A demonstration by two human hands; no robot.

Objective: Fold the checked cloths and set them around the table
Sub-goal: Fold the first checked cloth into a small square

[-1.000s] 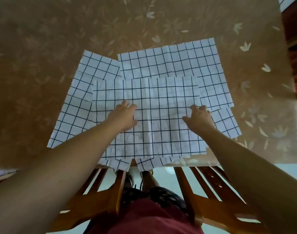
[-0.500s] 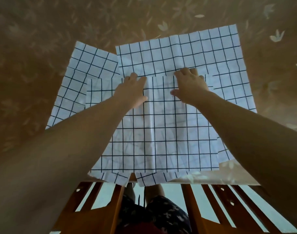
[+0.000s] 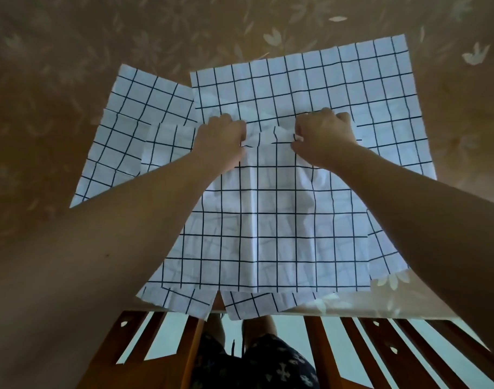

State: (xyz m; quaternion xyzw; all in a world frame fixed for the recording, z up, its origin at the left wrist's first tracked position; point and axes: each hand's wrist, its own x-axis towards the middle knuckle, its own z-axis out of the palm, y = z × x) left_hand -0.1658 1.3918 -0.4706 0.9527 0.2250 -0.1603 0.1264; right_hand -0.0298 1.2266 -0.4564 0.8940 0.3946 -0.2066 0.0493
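Observation:
Several white cloths with a black check lie overlapped on the brown flowered table (image 3: 71,51). The top cloth (image 3: 268,220) lies nearest me, its near edge at the table's front edge. My left hand (image 3: 223,138) and my right hand (image 3: 321,130) both pinch its far edge, which is bunched up between them. A larger cloth (image 3: 338,85) lies beneath it at the back right. Another cloth (image 3: 133,130) lies underneath at the left. More checked corners (image 3: 240,304) hang over the front edge.
Two wooden chair backs (image 3: 155,346) stand under the table's near edge in front of me, with my legs between them. The tablecloth stretches bare to the left, right and far side of the cloths.
Both hands slid from the top cloth's sides up to its far edge, moved closer together, and now pinch the fabric instead of lying flat. The edge has bunched up.

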